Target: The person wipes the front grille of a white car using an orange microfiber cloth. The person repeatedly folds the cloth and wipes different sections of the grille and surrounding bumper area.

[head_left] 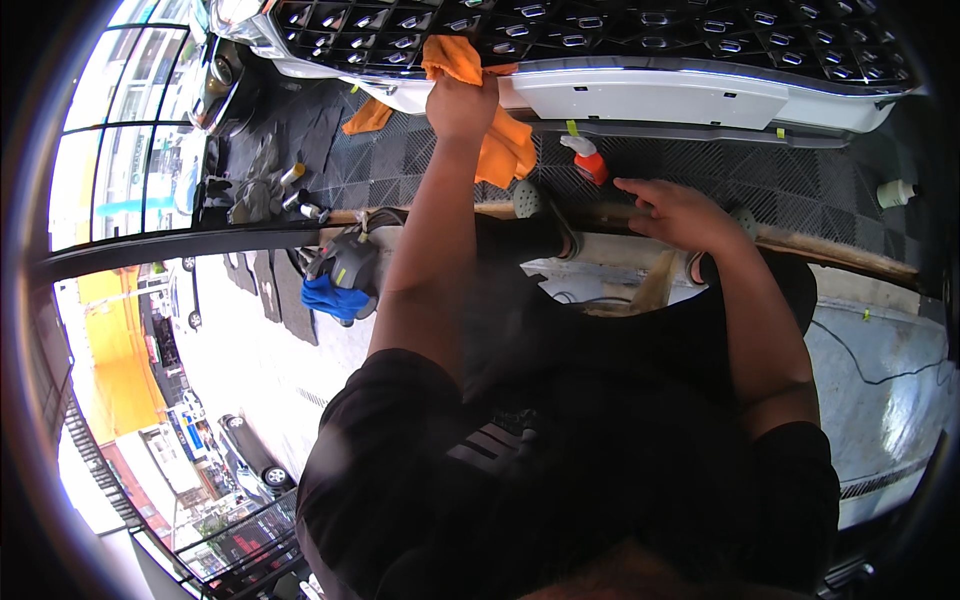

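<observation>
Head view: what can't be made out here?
All in the head view:
Left hand: fingertips hidden by the orange cloth; grip unclear.
Right hand: palm hidden by the back of the hand.
Grille: upper part cut off by the top edge.
Grey machine: partly covered by the blue cloth.
Red-orange bottle: any print too small to read.

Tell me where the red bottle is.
In the head view, the red bottle is on the dark floor, right of upper centre, between the white bumper and the right hand.

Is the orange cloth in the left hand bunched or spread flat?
Bunched: the orange fabric cloth gathers in folds at the left hand.
</observation>
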Motion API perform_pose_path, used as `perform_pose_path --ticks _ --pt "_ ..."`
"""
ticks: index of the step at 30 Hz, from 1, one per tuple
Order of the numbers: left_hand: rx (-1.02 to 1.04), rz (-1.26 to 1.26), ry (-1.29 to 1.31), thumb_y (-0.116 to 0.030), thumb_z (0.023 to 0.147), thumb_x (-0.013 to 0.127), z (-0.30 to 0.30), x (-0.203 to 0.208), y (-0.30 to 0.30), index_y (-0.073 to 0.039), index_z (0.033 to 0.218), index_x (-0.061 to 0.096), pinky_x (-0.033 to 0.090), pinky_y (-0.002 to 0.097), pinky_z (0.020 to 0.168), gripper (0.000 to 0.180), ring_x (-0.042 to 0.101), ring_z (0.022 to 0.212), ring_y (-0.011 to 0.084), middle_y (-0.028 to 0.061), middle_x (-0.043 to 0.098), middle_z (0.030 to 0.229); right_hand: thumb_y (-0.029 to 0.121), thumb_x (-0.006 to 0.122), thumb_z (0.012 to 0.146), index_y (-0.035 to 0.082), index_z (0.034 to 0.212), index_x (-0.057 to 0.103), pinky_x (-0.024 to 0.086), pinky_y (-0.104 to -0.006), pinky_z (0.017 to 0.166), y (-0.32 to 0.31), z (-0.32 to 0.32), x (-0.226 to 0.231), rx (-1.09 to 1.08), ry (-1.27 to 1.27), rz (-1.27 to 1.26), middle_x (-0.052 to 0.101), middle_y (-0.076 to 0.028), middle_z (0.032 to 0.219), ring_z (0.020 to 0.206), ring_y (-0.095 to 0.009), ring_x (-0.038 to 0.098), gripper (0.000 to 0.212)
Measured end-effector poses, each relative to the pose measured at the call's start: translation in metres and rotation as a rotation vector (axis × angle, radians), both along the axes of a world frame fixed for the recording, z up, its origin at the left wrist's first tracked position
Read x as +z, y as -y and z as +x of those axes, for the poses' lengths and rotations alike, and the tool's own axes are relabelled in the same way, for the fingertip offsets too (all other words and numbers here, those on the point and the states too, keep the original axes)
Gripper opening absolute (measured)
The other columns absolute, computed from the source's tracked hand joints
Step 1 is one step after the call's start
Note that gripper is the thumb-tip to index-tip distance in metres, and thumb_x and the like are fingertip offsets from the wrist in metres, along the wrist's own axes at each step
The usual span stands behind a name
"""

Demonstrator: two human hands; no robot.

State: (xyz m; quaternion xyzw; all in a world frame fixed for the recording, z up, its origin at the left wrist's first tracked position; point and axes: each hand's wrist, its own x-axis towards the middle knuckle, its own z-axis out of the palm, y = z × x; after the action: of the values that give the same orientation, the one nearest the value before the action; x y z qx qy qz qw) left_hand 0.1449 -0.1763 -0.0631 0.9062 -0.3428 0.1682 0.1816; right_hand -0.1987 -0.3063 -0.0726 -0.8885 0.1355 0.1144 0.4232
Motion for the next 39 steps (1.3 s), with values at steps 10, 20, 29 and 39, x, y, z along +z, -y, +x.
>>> perform_pose_path --ticks 10,20,29,39 --pt "0.136 0.267 -0.166 -0.038 0.086 0.069 0.005 -0.028 -0.041 -0.004 0.103 0.073 0.059 0.0507 0.085 0.038 0.074 0.091 0.0412 0.0187 0.076 0.097 0.037 0.071 0.098 0.024 0.157 0.047 0.053 -0.0421 0.099 0.005 -0.002 -0.001 -0.016 -0.023 -0.006 0.067 -0.013 0.127 0.115 -0.030 0.067 0.065" --pt "0.057 0.142 -0.044 -0.037 0.086 0.068 -0.008 0.006 -0.027 0.000 0.092 0.071 0.061 0.0510 0.076 0.038 0.074 0.082 0.0425 0.0208 0.075 0.087 0.037 0.071 0.098 0.023 0.157 0.047 0.053 -0.0434 0.099 0.006 -0.009 0.000 -0.010 0.037 -0.006 0.068 -0.013 0.125 0.116 -0.031 0.067 0.065" --pt "0.126 0.345 -0.232 -0.044 0.088 0.068 -0.055 0.029 0.001 0.000 0.105 0.076 0.060 0.0487 0.088 0.048 0.075 0.097 0.0395 0.0212 0.077 0.099 0.037 0.071 0.098 0.025 0.155 0.049 0.053 -0.0438 0.099 0.002 -0.002 0.003 0.013 0.040 -0.002 0.068 -0.013 0.123 0.116 -0.032 0.067 0.063" --pt "0.055 0.173 0.008 -0.039 0.084 0.074 -0.027 0.013 -0.032 0.000 0.093 0.074 0.060 0.0483 0.076 0.039 0.075 0.079 0.0379 0.0175 0.076 0.086 0.038 0.071 0.097 0.026 0.154 0.051 0.053 -0.0435 0.099 0.008 -0.010 -0.006 -0.029 0.012 -0.020 0.068 -0.013 0.123 0.115 -0.031 0.067 0.061"
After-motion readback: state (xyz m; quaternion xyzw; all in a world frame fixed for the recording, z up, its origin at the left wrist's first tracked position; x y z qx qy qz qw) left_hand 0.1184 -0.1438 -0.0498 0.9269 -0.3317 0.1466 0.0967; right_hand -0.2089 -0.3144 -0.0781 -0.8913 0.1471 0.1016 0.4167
